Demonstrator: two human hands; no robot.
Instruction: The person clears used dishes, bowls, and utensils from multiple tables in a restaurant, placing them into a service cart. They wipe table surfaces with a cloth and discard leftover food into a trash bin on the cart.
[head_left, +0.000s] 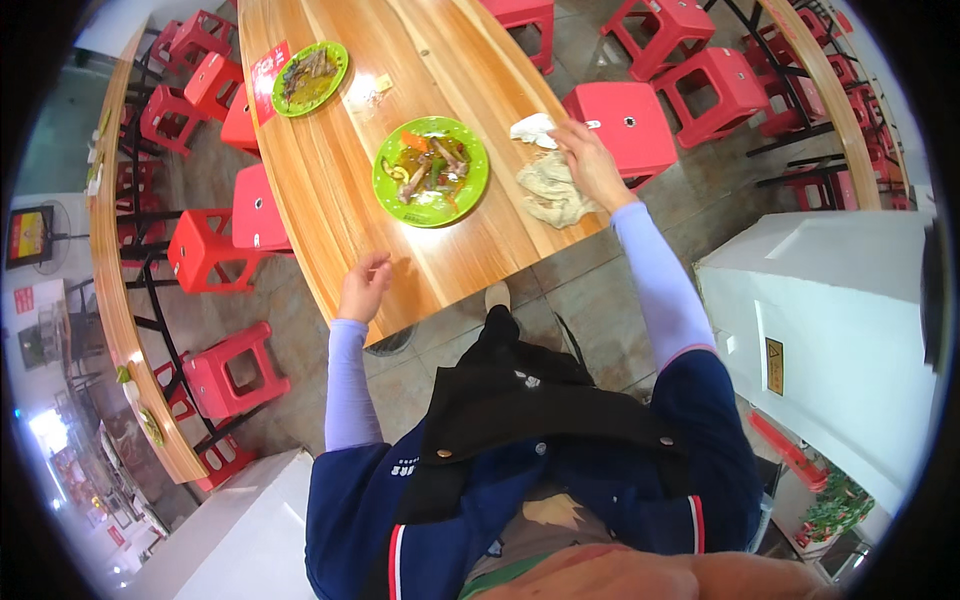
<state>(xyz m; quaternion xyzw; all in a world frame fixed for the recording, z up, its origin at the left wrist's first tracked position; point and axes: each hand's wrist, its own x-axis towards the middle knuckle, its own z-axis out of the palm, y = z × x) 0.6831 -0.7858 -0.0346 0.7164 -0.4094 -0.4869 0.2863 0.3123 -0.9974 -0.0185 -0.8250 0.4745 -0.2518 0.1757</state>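
My right hand (586, 159) reaches over a crumpled beige cloth (553, 191) at the table's near right corner, its fingertips by a crumpled white tissue (533, 130); whether it grips either one is unclear. My left hand (364, 285) hovers at the near left edge of the wooden table (337, 180), fingers loosely curled, with nothing seen in it. Between the hands lies a green plate (430, 171) with bones, vegetable scraps and oily sauce. Farther off at the left, another green plate (310, 78) bears food remains, partly over a red printed sheet (264, 84).
A small yellowish scrap (383, 82) lies beyond the plates. A red plastic stool (624, 127) stands against the table's right side, and another (259, 208) is at its left. A white cabinet (825, 292) is at the right. A second long table (112, 300) with dishes runs along the left.
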